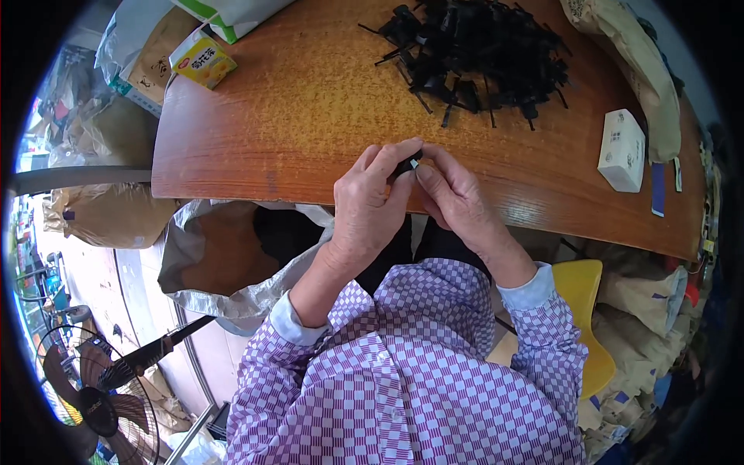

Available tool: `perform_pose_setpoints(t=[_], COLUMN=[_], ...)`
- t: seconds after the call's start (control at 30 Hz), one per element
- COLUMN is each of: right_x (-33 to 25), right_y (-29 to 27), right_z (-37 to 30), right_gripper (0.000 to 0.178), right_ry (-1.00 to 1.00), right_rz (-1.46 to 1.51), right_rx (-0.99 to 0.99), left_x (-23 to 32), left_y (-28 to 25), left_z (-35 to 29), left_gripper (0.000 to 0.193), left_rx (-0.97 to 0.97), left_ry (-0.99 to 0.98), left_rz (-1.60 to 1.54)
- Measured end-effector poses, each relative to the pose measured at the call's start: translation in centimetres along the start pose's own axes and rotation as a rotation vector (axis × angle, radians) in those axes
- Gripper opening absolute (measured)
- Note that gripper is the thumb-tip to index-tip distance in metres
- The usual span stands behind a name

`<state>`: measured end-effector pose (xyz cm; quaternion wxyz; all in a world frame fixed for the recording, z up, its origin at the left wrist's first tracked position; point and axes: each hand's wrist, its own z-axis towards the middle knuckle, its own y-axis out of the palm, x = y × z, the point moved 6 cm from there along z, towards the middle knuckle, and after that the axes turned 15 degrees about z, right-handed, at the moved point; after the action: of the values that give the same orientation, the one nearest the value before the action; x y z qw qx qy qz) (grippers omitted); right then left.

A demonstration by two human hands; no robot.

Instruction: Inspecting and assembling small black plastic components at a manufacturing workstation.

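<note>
Close to the table's front edge, my left hand (370, 192) and my right hand (459, 192) meet, fingers closed. Between them is a small black part (404, 167) with a pale tip, mostly covered by the fingers. My left fingers pinch its black body, while the right thumb and forefinger press at the pale tip. Beyond the hands, a heap of similar black parts (480, 62) with thin straps or stems lies on the wooden table (294, 116). What kind of part it is cannot be made out.
A yellow drink carton (203, 60) stands at the table's far left, a white box (622, 151) at the right. An open woven sack (225, 298) hangs below the left edge. A yellow chair (583, 318) and a fan (99, 407) flank me.
</note>
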<state>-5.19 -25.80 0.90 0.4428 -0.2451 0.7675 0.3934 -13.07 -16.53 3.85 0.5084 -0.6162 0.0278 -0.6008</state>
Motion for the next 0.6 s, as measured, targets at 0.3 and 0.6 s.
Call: perform_pose_setpoints(t=[0.3, 0.6], right_x=[-2.0, -1.5], right_y=[-2.1, -2.1], right_z=[-0.8, 0.6], right_gripper=[0.016, 0.015], right_ry=[-0.179, -0.100], right_rz=[0.096, 0.394], right_rx=[-0.068, -0.130], left_x=[-0.8, 0.3], left_y=[0.8, 2.3], left_z=[0.3, -0.6], left_gripper=[0.030, 0.041], left_rx=[-0.240, -0.456], left_ry=[-0.364, -0.389], left_rz=[-0.872, -1.086])
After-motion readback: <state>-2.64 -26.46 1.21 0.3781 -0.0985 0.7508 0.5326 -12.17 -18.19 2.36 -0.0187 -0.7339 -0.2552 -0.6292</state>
